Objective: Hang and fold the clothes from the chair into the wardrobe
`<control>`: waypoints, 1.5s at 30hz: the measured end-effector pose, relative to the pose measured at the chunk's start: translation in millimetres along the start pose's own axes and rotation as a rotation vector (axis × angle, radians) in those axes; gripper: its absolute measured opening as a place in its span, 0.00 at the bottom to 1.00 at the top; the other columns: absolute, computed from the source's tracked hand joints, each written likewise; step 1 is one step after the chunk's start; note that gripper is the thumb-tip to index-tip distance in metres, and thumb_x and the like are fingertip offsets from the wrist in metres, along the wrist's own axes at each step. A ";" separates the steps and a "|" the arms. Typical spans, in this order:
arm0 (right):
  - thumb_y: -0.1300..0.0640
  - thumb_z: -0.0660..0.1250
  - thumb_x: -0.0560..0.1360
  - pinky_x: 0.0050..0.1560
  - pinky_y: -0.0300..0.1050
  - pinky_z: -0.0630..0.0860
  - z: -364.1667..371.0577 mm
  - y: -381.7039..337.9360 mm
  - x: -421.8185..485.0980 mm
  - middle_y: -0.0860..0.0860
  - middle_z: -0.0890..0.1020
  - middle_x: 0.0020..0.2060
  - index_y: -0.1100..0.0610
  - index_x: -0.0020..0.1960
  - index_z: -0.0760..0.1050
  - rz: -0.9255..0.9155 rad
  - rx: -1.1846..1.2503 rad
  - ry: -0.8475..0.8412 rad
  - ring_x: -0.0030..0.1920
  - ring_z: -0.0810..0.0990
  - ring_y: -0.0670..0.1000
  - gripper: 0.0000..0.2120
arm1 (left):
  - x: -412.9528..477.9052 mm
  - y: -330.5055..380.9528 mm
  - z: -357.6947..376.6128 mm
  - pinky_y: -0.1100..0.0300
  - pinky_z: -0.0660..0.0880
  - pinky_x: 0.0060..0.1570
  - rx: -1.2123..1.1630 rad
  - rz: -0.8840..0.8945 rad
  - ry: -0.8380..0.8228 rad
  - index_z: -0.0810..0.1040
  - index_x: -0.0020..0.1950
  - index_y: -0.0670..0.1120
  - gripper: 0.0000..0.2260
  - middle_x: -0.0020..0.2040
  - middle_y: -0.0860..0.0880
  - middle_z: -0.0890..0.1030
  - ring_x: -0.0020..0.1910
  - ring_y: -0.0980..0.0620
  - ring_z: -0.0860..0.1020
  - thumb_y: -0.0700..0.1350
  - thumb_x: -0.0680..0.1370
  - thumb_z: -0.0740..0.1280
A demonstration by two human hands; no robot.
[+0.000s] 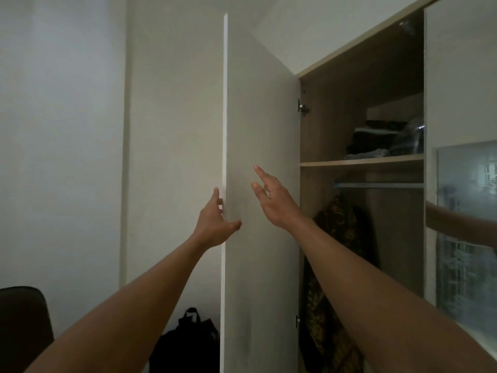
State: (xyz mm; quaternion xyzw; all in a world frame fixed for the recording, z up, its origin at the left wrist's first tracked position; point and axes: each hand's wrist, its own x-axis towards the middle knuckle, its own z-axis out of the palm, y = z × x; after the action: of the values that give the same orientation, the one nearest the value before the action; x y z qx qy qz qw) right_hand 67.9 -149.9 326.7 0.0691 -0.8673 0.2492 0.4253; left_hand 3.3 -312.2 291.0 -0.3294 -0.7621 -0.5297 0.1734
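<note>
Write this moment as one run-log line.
left hand: fingers on wardrobe door edge | right hand: open, empty | door: open | rail: one garment

Wardrobe (pixel 360 109): wood-tone inside, pale door (pixel 261 162) swung open, edge-on to the camera. Upper shelf (pixel 360 163) holds folded dark clothes (pixel 373 141) in a stack. Below it, a rail (pixel 376 185) w/ a dark patterned garment (pixel 336 224) hanging at left. Chair (pixel 21 319): dark back, bottom-left corner.

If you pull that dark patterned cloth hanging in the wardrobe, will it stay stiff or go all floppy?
Probably floppy: the cloth droops in soft folds under the rail. It likely swings when pushed, since it hangs free. It looks light, though I can't be sure.
</note>
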 end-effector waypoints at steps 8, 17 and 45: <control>0.46 0.55 0.84 0.70 0.56 0.67 -47.7 -16.5 -19.2 0.49 0.63 0.78 0.39 0.80 0.52 -0.094 -0.147 0.087 0.73 0.69 0.52 0.25 | -16.0 24.9 53.2 0.72 0.76 0.42 0.016 0.319 -0.017 0.63 0.78 0.47 0.38 0.67 0.48 0.72 0.54 0.54 0.76 0.44 0.72 0.77; 0.50 0.62 0.83 0.63 0.42 0.68 -132.5 37.5 -56.6 0.51 0.69 0.74 0.45 0.79 0.59 -0.035 -0.467 0.290 0.68 0.75 0.53 0.27 | -18.4 66.5 153.9 0.50 0.76 0.63 -0.122 0.549 -0.210 0.59 0.78 0.59 0.37 0.74 0.51 0.67 0.67 0.51 0.72 0.50 0.74 0.75; 0.27 0.54 0.74 0.68 0.80 0.44 -263.1 216.6 -68.8 0.59 0.41 0.80 0.45 0.81 0.46 0.103 -1.593 0.342 0.79 0.41 0.67 0.42 | 27.8 110.7 388.7 0.36 0.70 0.64 0.144 0.684 -0.146 0.53 0.80 0.57 0.53 0.81 0.51 0.50 0.76 0.44 0.50 0.67 0.62 0.76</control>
State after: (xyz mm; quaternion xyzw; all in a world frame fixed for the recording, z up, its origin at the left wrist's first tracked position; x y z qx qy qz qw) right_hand 224.3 160.6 327.9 -0.3330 -0.7096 -0.4157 0.4613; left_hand 92.1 79.4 237.6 -0.5892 -0.6536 -0.3611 0.3087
